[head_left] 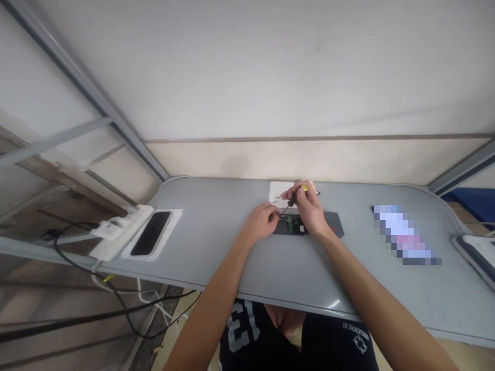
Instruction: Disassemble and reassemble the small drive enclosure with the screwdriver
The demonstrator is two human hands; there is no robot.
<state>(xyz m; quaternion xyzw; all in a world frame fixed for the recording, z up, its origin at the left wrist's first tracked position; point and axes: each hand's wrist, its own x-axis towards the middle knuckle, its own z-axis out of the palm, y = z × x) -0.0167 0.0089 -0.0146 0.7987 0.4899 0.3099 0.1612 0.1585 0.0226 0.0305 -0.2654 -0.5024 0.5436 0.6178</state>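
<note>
My right hand (309, 206) is closed round a screwdriver (293, 200) with a dark handle and a yellow end. Its thin shaft slants down and left to a small green circuit board (289, 222). That board sits on a flat dark panel (335, 222) on the desk. My left hand (265, 220) rests at the panel's left side, its fingers pinched together near the screwdriver's tip. Whatever may be between those fingers is too small to make out. Behind the hands lies a white sheet (274, 189) with several tiny dark bits on it, perhaps screws.
The grey desk (216, 216) backs onto a wall. At left, a phone (151, 233) lies on white paper beside a power strip (121, 232) with plugs and cables hanging off the edge. A pixelated flat object (404, 234) lies at right, with a white-and-dark item (479, 257) at the far edge.
</note>
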